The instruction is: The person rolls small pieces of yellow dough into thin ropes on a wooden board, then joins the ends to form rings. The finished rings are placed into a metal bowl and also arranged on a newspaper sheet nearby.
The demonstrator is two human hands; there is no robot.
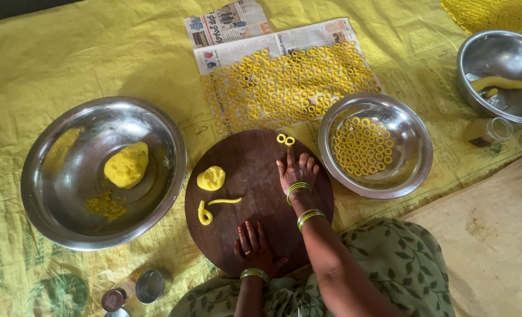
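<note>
Rings going to the board's far edge.
Right hand (296,174), forefinger out, nudges two dough rings (285,140) on the round board (255,235); left hand (254,242) flat, open, holding nothing. Next judged: careful slide off.

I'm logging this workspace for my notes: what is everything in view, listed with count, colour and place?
Round board: one, dark brown, centre.
Dough rings: two, yellow, board's far edge.
Dough lump: one, yellow, board's left.
Dough strips: two, yellow, board.
Large bowl: one, steel, left, holds dough ball.
Ring bowl: one, steel, right.
Far bowl: one, steel, top right.
Newspaper: several sheets, covered with rings.
Tins: small, bottom left.
Left hand: flat on board.
Right hand: forefinger at rings.
</note>
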